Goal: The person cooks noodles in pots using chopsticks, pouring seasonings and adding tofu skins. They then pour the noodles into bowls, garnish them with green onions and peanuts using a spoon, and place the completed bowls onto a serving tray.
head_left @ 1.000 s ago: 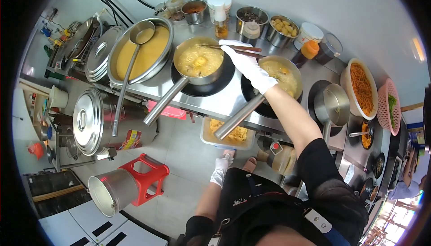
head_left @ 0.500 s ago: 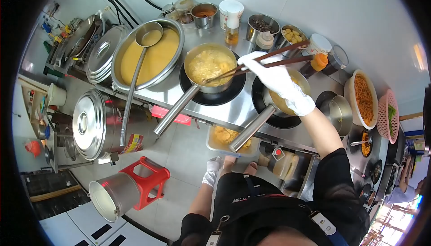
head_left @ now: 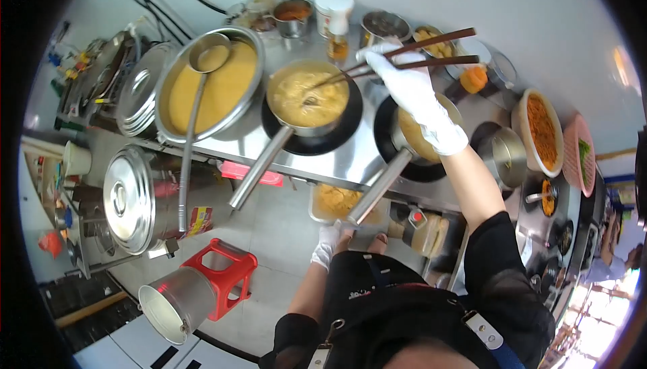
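My right hand point(head_left: 412, 93), in a white glove, is closed round a pair of long dark brown chopsticks point(head_left: 431, 44). Their tips reach down into a steel saucepan point(head_left: 290, 126) of bubbling yellowish liquid and food on the left burner. Under my right forearm stands a second long-handled saucepan point(head_left: 402, 141), partly hidden by the glove. My left hand point(head_left: 326, 242), also gloved, hangs low by the near edge of a plastic box of yellow food point(head_left: 337, 200). Its fingers are too unclear to judge, and contact with the box cannot be made out.
Left of the burners sits a wide steel basin point(head_left: 256, 82) of yellow broth with a ladle point(head_left: 195, 119) resting across it. Seasoning pots, including a squeeze bottle point(head_left: 474, 79), line the wall. A lidded steel pot point(head_left: 128, 200) and a red stool point(head_left: 226, 261) stand on the left.
My right hand and the chopsticks have shifted, with the two sticks now spread wider. My left hand has risen towards the plastic box. The camera view has moved slightly.
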`<action>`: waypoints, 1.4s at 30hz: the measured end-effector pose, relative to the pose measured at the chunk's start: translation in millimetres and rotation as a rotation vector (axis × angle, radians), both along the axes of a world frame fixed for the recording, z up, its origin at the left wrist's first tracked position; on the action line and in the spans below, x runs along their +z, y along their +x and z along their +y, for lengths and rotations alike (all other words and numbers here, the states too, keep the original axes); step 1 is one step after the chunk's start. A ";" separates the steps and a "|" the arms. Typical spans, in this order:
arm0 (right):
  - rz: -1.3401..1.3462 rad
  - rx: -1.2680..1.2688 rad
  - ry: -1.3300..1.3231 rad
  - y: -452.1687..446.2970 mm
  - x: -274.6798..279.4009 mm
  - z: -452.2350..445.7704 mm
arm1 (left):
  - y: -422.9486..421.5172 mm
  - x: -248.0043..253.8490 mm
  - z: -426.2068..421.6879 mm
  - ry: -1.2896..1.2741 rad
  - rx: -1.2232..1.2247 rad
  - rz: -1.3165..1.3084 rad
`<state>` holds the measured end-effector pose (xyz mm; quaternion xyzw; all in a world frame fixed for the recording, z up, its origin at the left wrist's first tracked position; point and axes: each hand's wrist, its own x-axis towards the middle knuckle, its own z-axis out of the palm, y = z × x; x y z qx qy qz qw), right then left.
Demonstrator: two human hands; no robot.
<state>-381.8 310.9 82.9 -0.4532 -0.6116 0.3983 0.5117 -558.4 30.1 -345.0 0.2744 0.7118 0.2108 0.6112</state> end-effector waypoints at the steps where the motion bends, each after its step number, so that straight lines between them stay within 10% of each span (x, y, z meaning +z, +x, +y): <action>1: 0.046 -0.042 0.016 8.0 -2.5 -3.2 | 10.0 42.6 8.4 0.168 -0.316 0.200; 2: 0.077 -0.042 0.068 20.9 -2.9 -8.0 | 23.2 93.6 25.4 0.347 -0.633 0.385; 4: -0.091 -0.167 0.076 48.6 18.5 -33.2 | 46.3 82.4 29.1 0.045 0.036 -0.362; 6: -0.190 -0.282 0.204 91.8 14.6 -47.3 | 71.3 -10.1 21.5 0.227 0.069 -0.376; 17: 0.148 -0.546 0.071 226.3 42.8 -177.3 | 156.4 24.4 47.6 0.239 -0.286 -0.117; 22: 0.146 -0.591 0.111 255.2 43.2 -214.0 | 187.6 9.5 46.5 0.296 0.014 -0.353; 30: 0.112 -0.614 0.084 278.4 39.1 -245.2 | 199.3 -45.9 45.0 0.346 -0.050 -0.025; 32: 0.119 -0.599 0.083 274.6 38.2 -243.9 | 201.6 -60.9 41.2 0.358 0.266 -0.452; 36: -0.127 -0.528 -0.024 265.3 26.3 -235.1 | 167.5 -53.7 34.7 0.323 -0.057 0.067; 42: -0.228 -0.338 -0.027 258.8 -4.4 -200.8 | 72.9 39.0 17.8 0.068 0.135 -0.353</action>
